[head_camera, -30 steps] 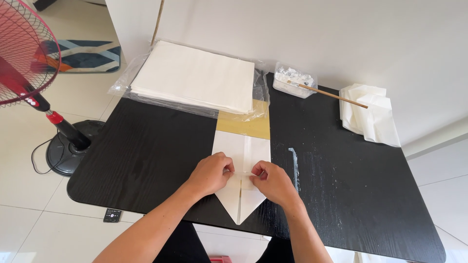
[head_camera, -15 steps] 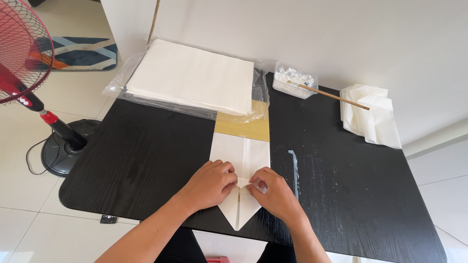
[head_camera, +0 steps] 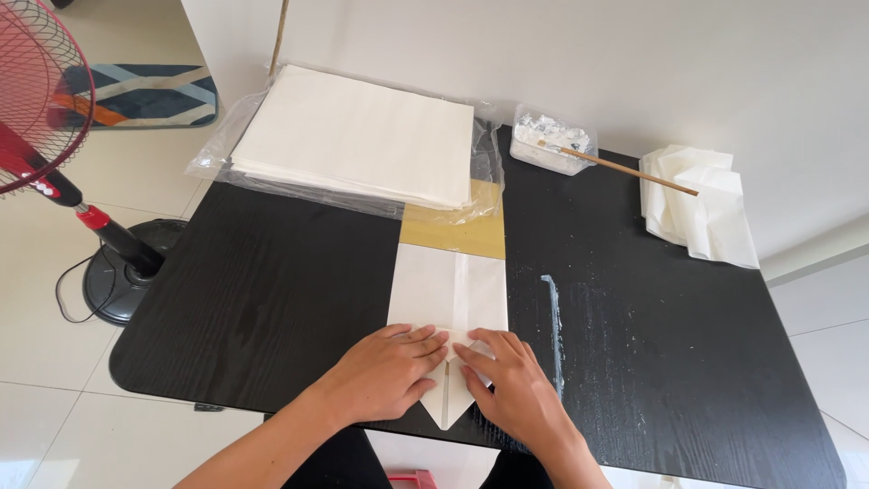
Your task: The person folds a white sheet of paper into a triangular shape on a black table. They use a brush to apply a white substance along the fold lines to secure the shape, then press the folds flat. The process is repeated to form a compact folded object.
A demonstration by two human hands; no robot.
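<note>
Now both hands are laid flat on the folded white paper sheet (head_camera: 450, 294) at the near edge of the black table (head_camera: 272, 299). The left hand (head_camera: 385, 371) is pressed palm-down, fingers together, over the left flap; the right hand (head_camera: 507, 385) is pressed the same way over the right flap, fingertips meeting near the centre crease. Nothing is pinched — the paper is simply held down.

The sheet's near end is folded to a point that reaches just about to the table's edge between the two wrists. Its far end shows a yellow-brown strip (head_camera: 455, 231), touching the plastic-wrapped stack of white paper (head_camera: 358, 136) at the back left of the table.

Versus half a second ago: the hands are seen lower on the sheet, closer to the pointed tip, and more of the white panel above them is exposed. Versus a full second ago, the fingers are flatter and spread further over the flaps. The sheet itself has not shifted on the table.

Also in view — a clear plastic tub (head_camera: 552, 143) with a thin wooden stick (head_camera: 625, 169) resting across it, a pile of folded white papers (head_camera: 697, 204) at the far right, a whitish streak (head_camera: 554, 312) on the tabletop right of the sheet, and a red standing fan (head_camera: 41, 100) on the floor to the left.
</note>
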